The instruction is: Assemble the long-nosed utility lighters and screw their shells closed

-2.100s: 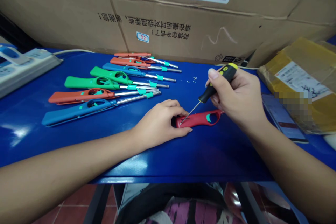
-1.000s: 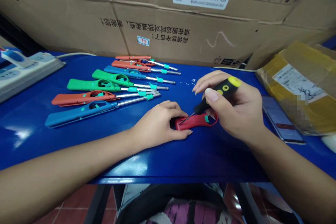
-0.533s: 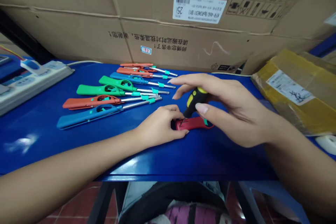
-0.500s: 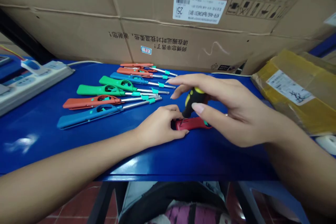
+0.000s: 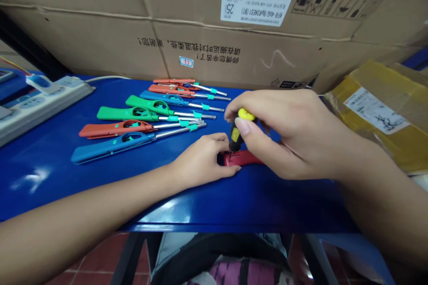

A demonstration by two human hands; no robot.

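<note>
A red lighter [image 5: 246, 157] lies flat near the table's front edge, its right part hidden under my right hand. My left hand [image 5: 209, 160] pinches the handle end of it between thumb and fingers, pressing it to the table. In my right hand [image 5: 284, 133] is a short screwdriver [image 5: 236, 137] with a black and yellow grip, thumb and fingers closed around it. The screwdriver stands nearly upright, and its tip meets the red lighter close to my left fingertips.
Several long-nosed lighters [image 5: 113, 146] in blue, orange and green lie in a row on the blue table [image 5: 100, 196]. A power strip [image 5: 43, 102] is at the left. A large cardboard box [image 5: 110, 49] stands behind; a yellow-taped parcel [image 5: 361, 93] sits at the right.
My right hand has closed its fingers around the screwdriver's grip, where before they were spread. The screwdriver has swung more upright. My left hand and the red lighter have stayed put.
</note>
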